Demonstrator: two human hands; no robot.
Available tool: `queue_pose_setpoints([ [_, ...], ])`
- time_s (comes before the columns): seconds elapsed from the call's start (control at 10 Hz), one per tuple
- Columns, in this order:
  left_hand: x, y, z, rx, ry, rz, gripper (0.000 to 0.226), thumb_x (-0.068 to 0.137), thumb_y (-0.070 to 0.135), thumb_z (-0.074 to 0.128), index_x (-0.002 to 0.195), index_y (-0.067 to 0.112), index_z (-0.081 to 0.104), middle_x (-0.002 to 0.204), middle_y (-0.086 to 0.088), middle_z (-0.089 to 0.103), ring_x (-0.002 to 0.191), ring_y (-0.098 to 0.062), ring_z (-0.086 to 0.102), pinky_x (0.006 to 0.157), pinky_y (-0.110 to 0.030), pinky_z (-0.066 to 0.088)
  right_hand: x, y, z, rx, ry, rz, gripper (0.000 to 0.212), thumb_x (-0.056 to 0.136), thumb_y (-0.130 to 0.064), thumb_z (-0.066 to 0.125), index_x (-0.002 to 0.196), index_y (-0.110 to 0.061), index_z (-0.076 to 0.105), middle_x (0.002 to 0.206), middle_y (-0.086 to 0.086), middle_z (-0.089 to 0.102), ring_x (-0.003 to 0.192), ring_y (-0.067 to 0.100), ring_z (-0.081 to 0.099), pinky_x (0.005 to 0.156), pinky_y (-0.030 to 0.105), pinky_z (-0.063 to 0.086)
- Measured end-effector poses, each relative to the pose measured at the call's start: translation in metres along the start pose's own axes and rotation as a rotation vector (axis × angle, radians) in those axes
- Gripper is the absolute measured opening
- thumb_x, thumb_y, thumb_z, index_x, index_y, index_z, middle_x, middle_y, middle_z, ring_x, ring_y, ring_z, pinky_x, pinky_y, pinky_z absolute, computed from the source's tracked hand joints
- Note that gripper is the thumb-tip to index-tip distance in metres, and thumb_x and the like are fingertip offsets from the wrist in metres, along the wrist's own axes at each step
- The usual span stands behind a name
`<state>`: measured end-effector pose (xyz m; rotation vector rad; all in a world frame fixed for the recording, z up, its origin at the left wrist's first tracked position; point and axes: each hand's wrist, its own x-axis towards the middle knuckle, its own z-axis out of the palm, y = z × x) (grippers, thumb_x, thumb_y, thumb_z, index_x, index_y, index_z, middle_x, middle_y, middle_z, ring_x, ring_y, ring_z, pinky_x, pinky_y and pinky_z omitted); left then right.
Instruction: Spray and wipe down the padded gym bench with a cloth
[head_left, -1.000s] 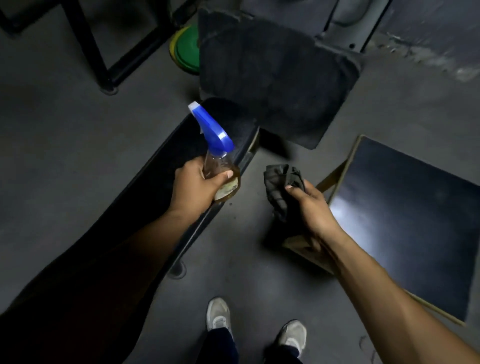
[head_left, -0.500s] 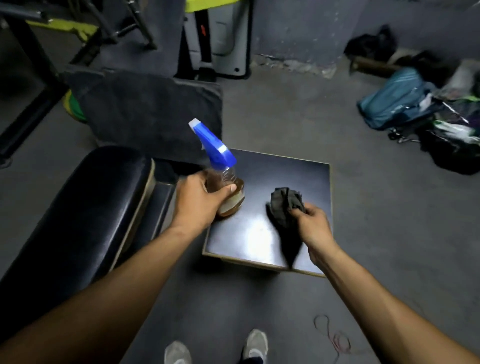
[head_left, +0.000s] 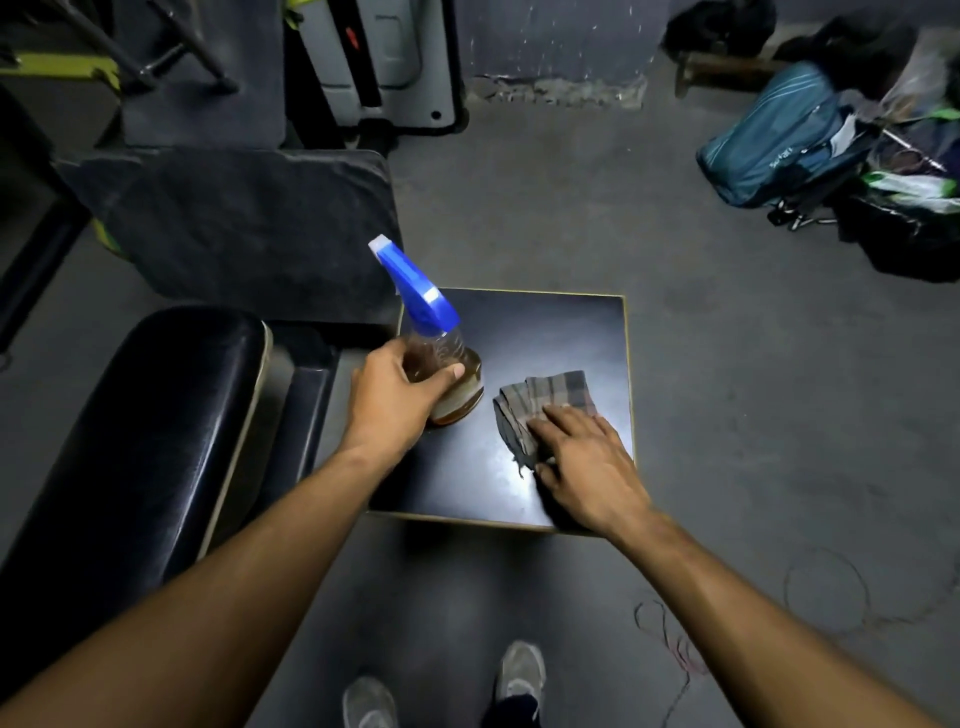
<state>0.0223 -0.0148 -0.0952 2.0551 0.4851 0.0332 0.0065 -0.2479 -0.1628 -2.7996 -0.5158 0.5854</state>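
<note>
Left hand: your left hand (head_left: 395, 395) is wrapped around the body of the spray bottle (head_left: 441, 364), fingers curled closed on it, thumb across the front.
Spray bottle: it stands upright with its base on or just above the small black table (head_left: 571, 332); which of the two you cannot tell from this angle. The blue trigger head points up and away from you, toward the grey mat (head_left: 244, 228). Amber liquid fills only the lower part.
Right hand: your right hand (head_left: 587, 462) lies flat, palm down, fingers spread on the near edge of the cloth (head_left: 550, 400). It presses rather than pinches; nothing is gripped.
Cloth: the checked cloth lies folded on the table top, just beside the bottle, not touching it.
Bench: the padded gym bench (head_left: 156, 415) sits to your left, its rounded black end just beside the table. Neither hand is over it.
Done so far: judging by both tools being down at the table, either the wiping is finished or it has not started. The pad is glossy, but no droplets or streaks can be made out in this dim light, so you cannot tell which.
Left to do: if the bench is unwiped, the spraying and wiping both remain; if wiped, only letting go of the bottle and cloth.
</note>
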Motion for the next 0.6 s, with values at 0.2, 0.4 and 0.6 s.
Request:
queue_pose_setpoints([
  [0.2,-0.001,-0.004,0.000,-0.013,-0.069,-0.006,0.029,0.073,0.027,0.086,0.095,0.031,0.068,0.092,0.011,0.075,0.089,-0.005,0.070,0.089,-0.037,0.057,0.000,-0.003,-0.003,0.083,0.072,-0.026,0.057,0.095,-0.030,0.066,0.151,-0.025,0.054,0.156,0.000,0.053,0.147,0.025,0.045,0.127,0.041,0.025],
  [0.4,-0.007,-0.007,-0.004,-0.070,-0.110,-0.003,0.051,0.072,0.020,0.086,0.117,0.025,0.062,0.100,0.018,0.072,0.091,0.009,0.065,0.087,-0.018,0.050,0.004,-0.006,-0.006,0.120,0.106,-0.036,0.055,0.097,-0.031,0.065,0.150,-0.024,0.055,0.154,0.000,0.055,0.145,0.026,0.047,0.126,0.043,0.030],
  [0.6,-0.016,-0.015,-0.014,-0.091,-0.115,-0.043,0.066,0.072,0.023,0.087,0.129,0.030,0.054,0.129,0.016,0.062,0.119,0.001,0.055,0.092,-0.009,0.038,0.000,-0.016,-0.007,0.131,0.137,-0.029,0.055,0.097,-0.032,0.067,0.149,-0.024,0.055,0.152,0.000,0.057,0.142,0.027,0.050,0.124,0.045,0.032],
])
